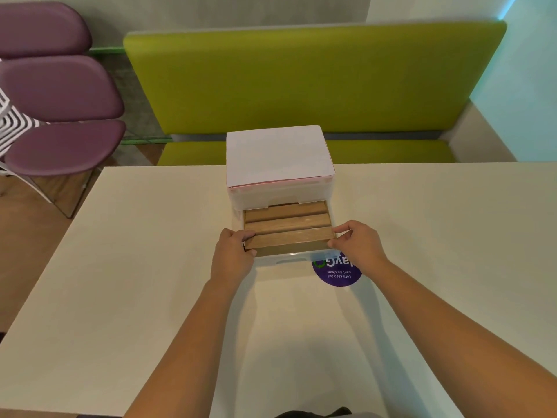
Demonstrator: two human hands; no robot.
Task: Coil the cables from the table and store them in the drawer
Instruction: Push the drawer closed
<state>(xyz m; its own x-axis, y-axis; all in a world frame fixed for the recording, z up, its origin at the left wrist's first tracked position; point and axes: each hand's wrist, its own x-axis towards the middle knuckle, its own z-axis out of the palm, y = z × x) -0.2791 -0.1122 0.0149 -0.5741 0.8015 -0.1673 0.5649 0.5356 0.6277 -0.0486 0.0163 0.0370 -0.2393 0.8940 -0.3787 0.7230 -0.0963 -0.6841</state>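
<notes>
Head view: drawer (289, 260) pulled out of a translucent storage unit (280, 173) on the counter (135, 267).
Drawer holds wooden slats (287, 227), long axes running left-right; left hand (233, 251) and right hand (357, 244) each pinch an end of the nearest slat; no cables visible.

Cream tabletop (120, 267); translucent white drawer unit (280, 188); tan wooden slats (286, 224); purple round sticker (337, 274); lime-green bench (301, 76); plum chairs (60, 116).

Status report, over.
Both hands, left hand and right hand, gripping wooden block in open drawer. No cables visible. Wooden blocks fill drawer.
</notes>
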